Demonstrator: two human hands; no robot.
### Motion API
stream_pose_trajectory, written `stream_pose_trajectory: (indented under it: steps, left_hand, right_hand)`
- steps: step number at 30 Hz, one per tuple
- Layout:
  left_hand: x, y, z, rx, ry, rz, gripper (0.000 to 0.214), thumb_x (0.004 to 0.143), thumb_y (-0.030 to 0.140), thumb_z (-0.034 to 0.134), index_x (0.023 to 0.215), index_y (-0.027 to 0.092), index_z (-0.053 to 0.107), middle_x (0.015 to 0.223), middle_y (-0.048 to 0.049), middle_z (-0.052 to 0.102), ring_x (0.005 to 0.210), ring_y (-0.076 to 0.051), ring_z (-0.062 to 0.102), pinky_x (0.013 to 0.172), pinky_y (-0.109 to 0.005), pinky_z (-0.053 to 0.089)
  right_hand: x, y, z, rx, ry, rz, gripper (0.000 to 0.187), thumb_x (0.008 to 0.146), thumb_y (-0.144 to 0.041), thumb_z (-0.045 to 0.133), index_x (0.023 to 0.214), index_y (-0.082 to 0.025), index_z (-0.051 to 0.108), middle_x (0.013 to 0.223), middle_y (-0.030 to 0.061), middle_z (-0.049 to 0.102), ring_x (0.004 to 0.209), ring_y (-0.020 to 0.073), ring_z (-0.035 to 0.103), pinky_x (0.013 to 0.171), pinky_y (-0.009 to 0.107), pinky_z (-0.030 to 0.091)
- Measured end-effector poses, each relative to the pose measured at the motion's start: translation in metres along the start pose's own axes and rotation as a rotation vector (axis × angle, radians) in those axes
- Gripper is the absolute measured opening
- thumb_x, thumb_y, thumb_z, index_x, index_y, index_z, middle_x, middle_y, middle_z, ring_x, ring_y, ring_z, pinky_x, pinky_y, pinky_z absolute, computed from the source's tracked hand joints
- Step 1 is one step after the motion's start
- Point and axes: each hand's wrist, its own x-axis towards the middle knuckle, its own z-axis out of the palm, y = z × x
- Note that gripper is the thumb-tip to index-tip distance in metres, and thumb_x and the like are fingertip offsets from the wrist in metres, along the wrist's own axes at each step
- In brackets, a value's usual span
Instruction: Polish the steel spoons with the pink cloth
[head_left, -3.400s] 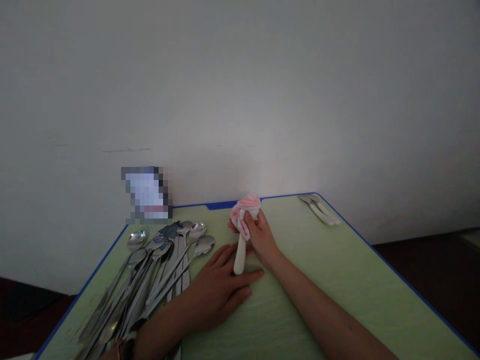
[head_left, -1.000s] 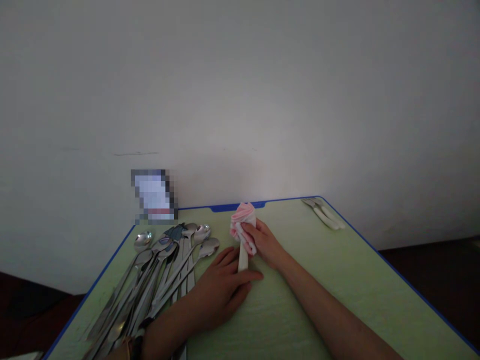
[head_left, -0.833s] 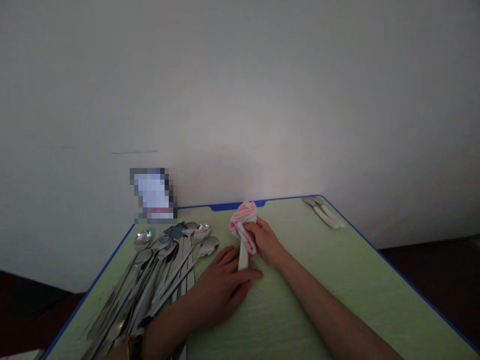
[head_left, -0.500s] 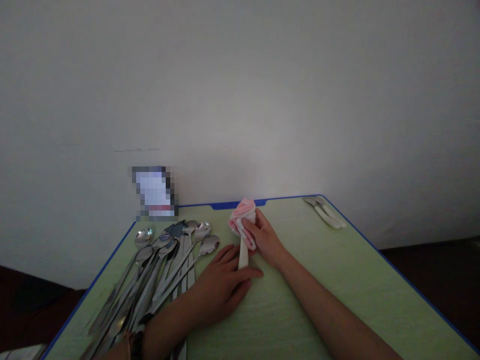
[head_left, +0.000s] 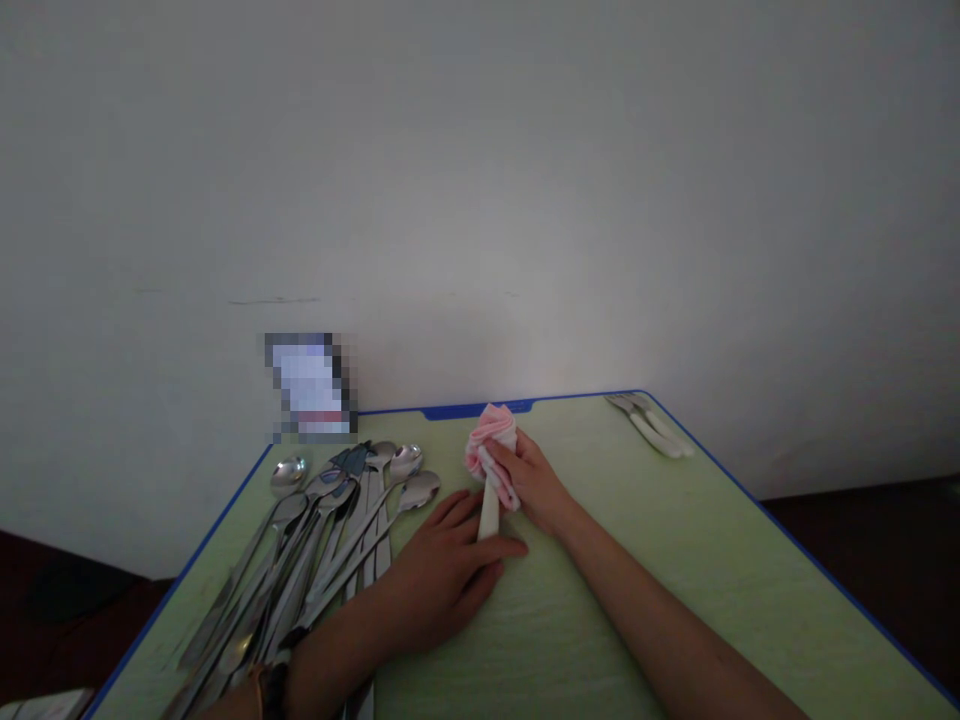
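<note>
Utensil: a white-handled utensil (head_left: 488, 518) is seen lying near the middle of the table (head_left: 675, 560), toward the far edge.
Long axis: it is laid almost straight away from the person; the handle end is pointed back at them and the far end at the wall.
Working end: it is buried in a pink cloth (head_left: 491, 440), so its kind cannot be told.
Right hand: the right hand (head_left: 534, 485) is curled tight round the cloth, and the wrapped end is gripped through it.
Left hand: the left hand (head_left: 442, 575) is spread flat, palm down, with the handle's near end touched between thumb and forefinger.
Left side: a pile of steel spoons (head_left: 330, 530) is fanned just beside the left hand.
Far right corner: two white-handled pieces (head_left: 652, 425) are laid together, well apart.
</note>
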Motion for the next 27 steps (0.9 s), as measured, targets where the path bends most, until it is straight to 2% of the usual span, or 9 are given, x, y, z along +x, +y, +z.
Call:
stream_pose_trajectory:
  steps: [3,8,19,24,27]
  left_hand:
    - [-0.0001,0.0001,-0.0003,-0.003,-0.001,0.006,0.032,0.089,0.022,0.05,0.117,0.034,0.06,0.115,-0.0027,0.061,0.117,-0.024,0.044,0.106,-0.045,0.029]
    - [-0.0005,0.0008,-0.001,0.004,-0.008,-0.003,0.032,0.089,0.023,0.05,0.118,0.034,0.059,0.117,-0.0026,0.061,0.118,-0.023,0.045,0.107,-0.045,0.028]
    - [-0.0004,0.0002,-0.0006,-0.006,0.021,0.021,0.033,0.089,0.021,0.05,0.118,0.032,0.06,0.122,-0.0031,0.06,0.12,-0.022,0.044,0.108,-0.045,0.027]
    - [-0.0003,0.0006,-0.0018,-0.005,0.023,0.031,0.033,0.088,0.021,0.051,0.118,0.032,0.06,0.118,-0.0027,0.062,0.12,-0.022,0.045,0.107,-0.045,0.029]
    - [-0.0001,0.0013,-0.0027,-0.008,0.034,0.042,0.034,0.089,0.02,0.05,0.118,0.032,0.06,0.12,-0.0029,0.061,0.122,-0.023,0.044,0.108,-0.045,0.028]
  right_hand:
    - [-0.0012,-0.0026,0.0006,0.028,0.03,0.033,0.019,0.067,-0.029,0.059,0.082,-0.019,0.058,0.061,-0.0019,0.062,0.052,0.0115,0.052,0.049,0.022,0.039]
    - [-0.0026,-0.0065,0.0015,0.053,0.027,0.031,0.018,0.062,-0.022,0.055,0.079,-0.018,0.058,0.066,-0.0002,0.065,0.058,0.0132,0.057,0.056,0.024,0.043]
    - [-0.0016,-0.0062,0.0013,0.015,-0.019,0.026,0.014,0.065,-0.024,0.059,0.078,-0.018,0.058,0.066,-0.0005,0.066,0.053,0.0109,0.054,0.051,0.022,0.041]
    - [-0.0011,-0.0036,-0.0001,-0.015,0.006,0.041,0.017,0.066,-0.029,0.061,0.079,-0.019,0.059,0.064,-0.0007,0.065,0.047,0.0103,0.049,0.046,0.022,0.038]
    - [-0.003,-0.0066,0.0018,0.046,0.028,0.024,0.014,0.064,-0.026,0.057,0.075,-0.019,0.058,0.06,-0.0007,0.063,0.048,0.0116,0.051,0.046,0.023,0.039]
